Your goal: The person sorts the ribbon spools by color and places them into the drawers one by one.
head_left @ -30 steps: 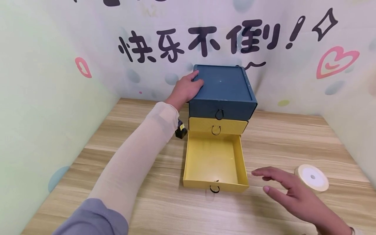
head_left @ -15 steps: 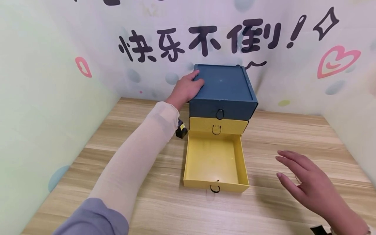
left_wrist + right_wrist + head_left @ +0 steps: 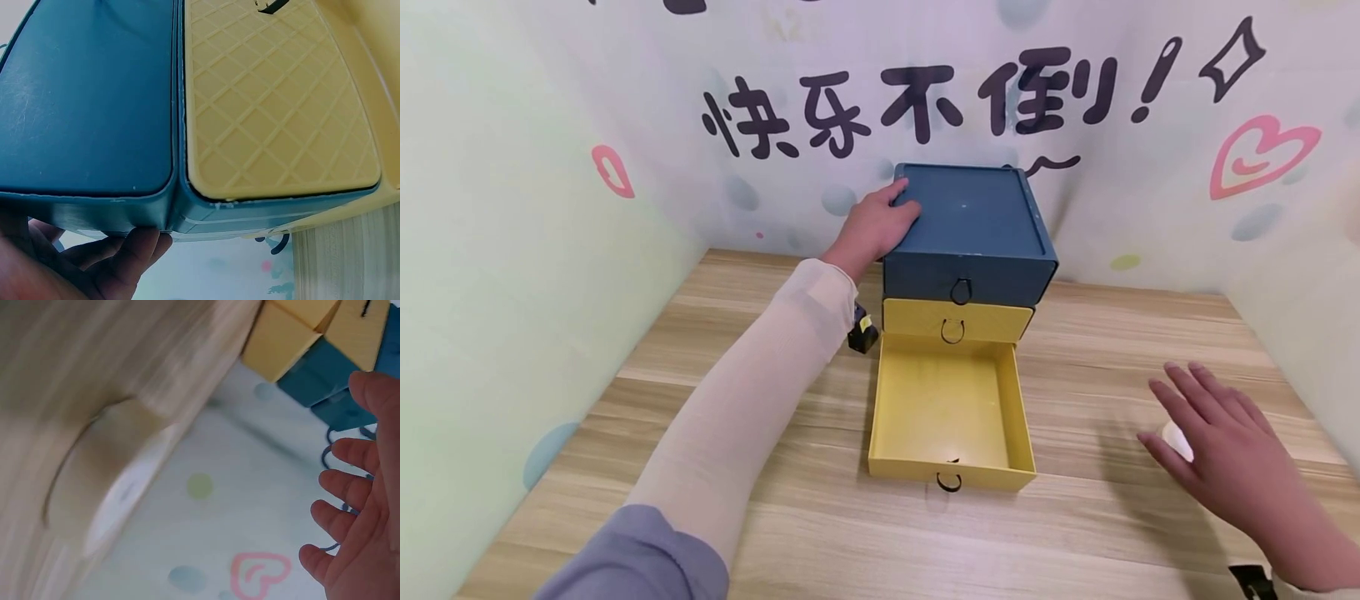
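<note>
A stacked drawer unit (image 3: 966, 212) with a dark blue casing stands at the back middle of the table. Its lowest yellow drawer (image 3: 943, 400) is pulled out with nothing inside, while the drawer above it is closed. My left hand (image 3: 876, 225) rests on the casing's upper left edge; in the left wrist view its fingers (image 3: 134, 256) touch the blue side. My right hand (image 3: 1232, 450) hovers over a spool of cream ribbon (image 3: 103, 475) with a white face, fingers spread and holding nothing. That hand hides most of the spool in the head view.
The wood-grain table (image 3: 820, 533) runs to printed cloth walls at the back and both sides. Small black loops (image 3: 949, 483) serve as drawer pulls. A black wrist camera (image 3: 862, 331) sits beside the unit's left side.
My right hand has moved right and away from the open drawer, to above the ribbon spool, with its fingers spreading. The left hand and the drawer unit have stayed put.
</note>
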Available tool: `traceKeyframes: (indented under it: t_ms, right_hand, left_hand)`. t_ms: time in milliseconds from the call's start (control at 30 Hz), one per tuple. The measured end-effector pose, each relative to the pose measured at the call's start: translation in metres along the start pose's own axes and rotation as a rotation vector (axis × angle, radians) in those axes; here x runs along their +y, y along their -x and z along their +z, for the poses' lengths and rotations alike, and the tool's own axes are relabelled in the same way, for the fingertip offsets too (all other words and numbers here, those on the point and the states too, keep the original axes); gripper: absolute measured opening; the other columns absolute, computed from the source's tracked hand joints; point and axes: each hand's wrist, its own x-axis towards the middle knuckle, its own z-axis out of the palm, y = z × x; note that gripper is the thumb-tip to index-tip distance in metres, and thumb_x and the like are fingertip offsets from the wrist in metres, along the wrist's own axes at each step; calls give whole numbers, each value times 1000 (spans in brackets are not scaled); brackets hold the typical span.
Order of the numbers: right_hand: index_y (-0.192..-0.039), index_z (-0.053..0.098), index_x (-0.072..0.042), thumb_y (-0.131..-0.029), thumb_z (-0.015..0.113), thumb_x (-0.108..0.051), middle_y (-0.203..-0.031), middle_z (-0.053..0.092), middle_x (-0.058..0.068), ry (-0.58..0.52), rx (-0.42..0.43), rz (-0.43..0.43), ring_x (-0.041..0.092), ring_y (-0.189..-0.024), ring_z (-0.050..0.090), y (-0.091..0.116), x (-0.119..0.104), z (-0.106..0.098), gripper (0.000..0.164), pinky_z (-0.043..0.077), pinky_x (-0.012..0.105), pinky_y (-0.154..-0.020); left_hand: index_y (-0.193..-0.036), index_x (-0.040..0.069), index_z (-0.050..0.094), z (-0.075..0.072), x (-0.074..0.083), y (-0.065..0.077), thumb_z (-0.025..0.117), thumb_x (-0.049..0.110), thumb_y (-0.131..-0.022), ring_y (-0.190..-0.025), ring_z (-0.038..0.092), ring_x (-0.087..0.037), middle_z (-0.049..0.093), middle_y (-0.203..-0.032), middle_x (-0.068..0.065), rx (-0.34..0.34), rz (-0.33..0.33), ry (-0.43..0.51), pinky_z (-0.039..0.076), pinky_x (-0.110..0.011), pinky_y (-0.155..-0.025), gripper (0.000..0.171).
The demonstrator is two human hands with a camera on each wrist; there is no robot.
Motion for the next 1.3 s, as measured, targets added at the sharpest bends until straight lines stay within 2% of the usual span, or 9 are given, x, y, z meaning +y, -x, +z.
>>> traceKeyframes:
  t_ms: [67,167,333,533,733,933,1300]
  right_hand:
    - [-142,47,1,-96,63,-44,-155,35,21,19,-54,34,29,-151,13,6,9,2,66,4,52,-119]
    - [-144,44,2,-93,67,-39,-155,33,23,36,-103,76,30,-151,8,14,24,7,69,0,53,-119]
    - [-144,42,4,-94,66,-42,-154,30,28,72,-208,149,34,-151,1,26,43,15,72,-5,59,-116]
    - [-146,41,4,-95,63,-45,-153,30,31,73,-287,164,37,-150,-3,41,58,23,74,-9,63,-113]
    - [-149,38,2,-92,65,-49,-148,35,33,70,-292,174,42,-149,2,52,67,27,81,-3,68,-111]
    - [-147,39,2,-84,70,-56,-141,41,34,54,-315,206,48,-146,10,53,71,29,91,11,76,-102]
    - [-141,42,6,-76,73,-65,-135,43,37,33,-411,251,58,-134,25,45,73,30,101,22,76,-94]
  left_hand:
    - [-158,39,25,0,0,0,42,43,-102,-148,23,-15,20,-164,8,0,0,-2,29,-33,-115,58]
    - [-158,39,25,1,0,-1,42,43,-102,-148,23,-15,20,-164,8,3,0,-3,28,-33,-115,58]
    - [-157,39,25,1,0,0,42,44,-102,-147,24,-15,20,-164,8,5,-6,-4,29,-33,-114,58]
    - [-157,40,25,1,1,0,41,43,-102,-147,24,-15,20,-164,8,1,-8,-7,30,-33,-114,57]
    - [-157,40,25,2,1,-1,42,44,-102,-147,24,-15,20,-164,8,4,-11,-4,29,-33,-114,57]
    - [-157,39,25,1,1,0,41,43,-103,-147,25,-15,20,-164,8,2,-9,-14,30,-33,-114,57]
    - [-157,39,25,0,2,0,41,43,-102,-147,24,-14,20,-164,8,1,-13,-21,29,-33,-114,58]
